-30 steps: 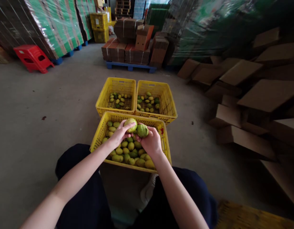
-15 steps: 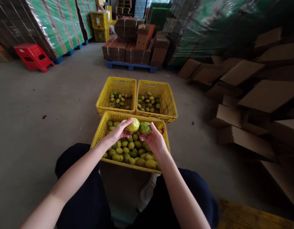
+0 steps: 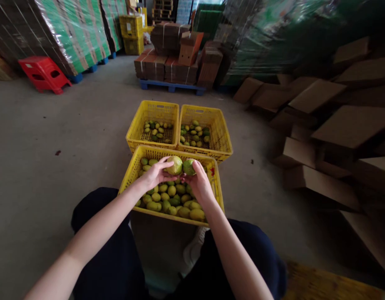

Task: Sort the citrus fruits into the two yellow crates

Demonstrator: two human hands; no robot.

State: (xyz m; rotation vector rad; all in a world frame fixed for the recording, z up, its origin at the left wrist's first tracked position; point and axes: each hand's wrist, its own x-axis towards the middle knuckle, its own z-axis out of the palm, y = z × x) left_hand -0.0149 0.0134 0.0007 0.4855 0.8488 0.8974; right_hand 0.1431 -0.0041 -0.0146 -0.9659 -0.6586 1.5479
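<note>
My left hand (image 3: 157,173) is closed around a yellow-green lemon (image 3: 175,165), its thumb lying on top. A greener lemon (image 3: 188,166) sits in my right hand (image 3: 198,181), gripped between thumb and fingers. The two fruits are held side by side, close together, above the near yellow crate (image 3: 170,217). Many yellow and green lemons (image 3: 171,191) lie in that crate below my hands. Part of them is hidden by my hands and wrists.
Behind the near crate stand a left yellow crate (image 3: 133,127) and a right yellow crate (image 3: 223,131), each with fewer lemons. Cardboard boxes (image 3: 320,187) are piled at right. A red stool (image 3: 44,73) stands at far left, and a blue pallet (image 3: 172,87) bears stacked cardboard.
Both lemons have turned slightly in my hands. My right thumb lies further over the greener lemon, and my left thumb has shifted down on the yellower one. The crates have not moved.
</note>
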